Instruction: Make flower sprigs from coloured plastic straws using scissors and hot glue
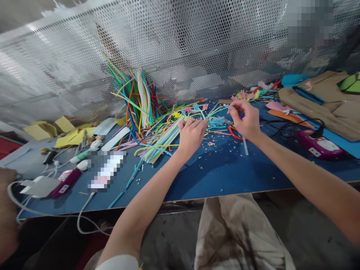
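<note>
My left hand is closed, fingers bent downward, beside a bundle of pastel strands that look like thin tubes or craft stems. Its fingertips meet the edge of a light-blue flower-like cluster; whatever lies under them is hidden. To the right, my right hand makes a pinch above the table, with something small and pale blue at the fingertips, too small to name. Red-handled scissors lie just below this hand, next to a clear strip. Small yellow flower shapes rest behind my left hand.
A tall heap of coloured strands leans on the perforated metal screen. Purple power sockets with cables sit at right and left. A lit phone is at left, near another person's arm. Brown paper lies right.
</note>
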The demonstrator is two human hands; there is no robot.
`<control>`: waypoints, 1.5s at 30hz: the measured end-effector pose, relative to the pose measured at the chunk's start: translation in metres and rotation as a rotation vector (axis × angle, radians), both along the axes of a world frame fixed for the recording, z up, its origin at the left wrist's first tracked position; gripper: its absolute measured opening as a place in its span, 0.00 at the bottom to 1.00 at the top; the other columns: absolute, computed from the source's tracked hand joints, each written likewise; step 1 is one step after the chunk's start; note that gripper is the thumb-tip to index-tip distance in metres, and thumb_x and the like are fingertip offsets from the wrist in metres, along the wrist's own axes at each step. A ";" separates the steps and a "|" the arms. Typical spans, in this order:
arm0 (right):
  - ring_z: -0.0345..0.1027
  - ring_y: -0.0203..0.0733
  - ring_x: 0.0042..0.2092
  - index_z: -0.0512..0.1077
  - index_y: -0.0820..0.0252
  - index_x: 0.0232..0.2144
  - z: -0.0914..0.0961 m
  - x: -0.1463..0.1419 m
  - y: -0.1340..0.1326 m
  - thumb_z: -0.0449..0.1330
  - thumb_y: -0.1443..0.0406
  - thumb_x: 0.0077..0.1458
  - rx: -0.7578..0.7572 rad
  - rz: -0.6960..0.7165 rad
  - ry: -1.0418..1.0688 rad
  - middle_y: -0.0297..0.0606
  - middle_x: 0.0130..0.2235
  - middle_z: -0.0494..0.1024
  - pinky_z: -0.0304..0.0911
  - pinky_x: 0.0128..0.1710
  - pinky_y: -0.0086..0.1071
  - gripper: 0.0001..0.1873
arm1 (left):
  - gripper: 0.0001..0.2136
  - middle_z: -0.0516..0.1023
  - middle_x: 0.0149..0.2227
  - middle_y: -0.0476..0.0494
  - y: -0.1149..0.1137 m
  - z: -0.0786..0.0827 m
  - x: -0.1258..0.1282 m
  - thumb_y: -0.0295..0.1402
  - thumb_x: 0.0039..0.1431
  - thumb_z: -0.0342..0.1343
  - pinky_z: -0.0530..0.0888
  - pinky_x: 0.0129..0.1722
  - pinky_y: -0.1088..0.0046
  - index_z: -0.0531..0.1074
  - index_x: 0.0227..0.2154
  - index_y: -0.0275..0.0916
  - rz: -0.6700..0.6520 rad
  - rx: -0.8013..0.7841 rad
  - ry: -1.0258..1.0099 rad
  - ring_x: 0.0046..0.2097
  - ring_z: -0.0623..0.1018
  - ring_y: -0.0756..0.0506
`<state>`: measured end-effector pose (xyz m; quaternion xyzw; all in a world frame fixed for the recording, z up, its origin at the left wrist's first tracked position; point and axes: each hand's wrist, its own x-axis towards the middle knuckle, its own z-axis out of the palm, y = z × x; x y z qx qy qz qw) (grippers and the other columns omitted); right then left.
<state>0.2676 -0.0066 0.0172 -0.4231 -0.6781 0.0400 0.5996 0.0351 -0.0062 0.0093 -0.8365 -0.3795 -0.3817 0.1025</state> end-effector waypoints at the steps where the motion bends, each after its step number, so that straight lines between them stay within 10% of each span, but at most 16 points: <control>1: 0.71 0.45 0.33 0.72 0.52 0.37 0.000 0.002 0.001 0.56 0.52 0.65 0.003 0.005 -0.004 0.40 0.34 0.79 0.70 0.39 0.44 0.13 | 0.13 0.84 0.45 0.44 0.005 0.000 -0.005 0.40 0.71 0.50 0.61 0.52 0.54 0.78 0.50 0.50 0.018 -0.001 -0.003 0.47 0.75 0.39; 19: 0.67 0.40 0.26 0.74 0.54 0.29 -0.009 0.000 0.003 0.63 0.55 0.57 -0.100 0.105 -0.077 0.36 0.26 0.78 0.66 0.29 0.38 0.10 | 0.10 0.85 0.38 0.46 0.015 -0.001 -0.015 0.41 0.67 0.57 0.69 0.35 0.70 0.82 0.44 0.49 0.198 -0.094 -0.171 0.35 0.81 0.44; 45: 0.64 0.34 0.22 0.70 0.56 0.31 -0.014 -0.001 0.004 0.62 0.62 0.58 0.007 0.134 -0.152 0.31 0.23 0.74 0.61 0.25 0.32 0.06 | 0.09 0.85 0.37 0.49 0.021 -0.009 -0.013 0.41 0.63 0.62 0.76 0.36 0.73 0.83 0.39 0.45 -0.011 -0.169 -0.322 0.29 0.79 0.50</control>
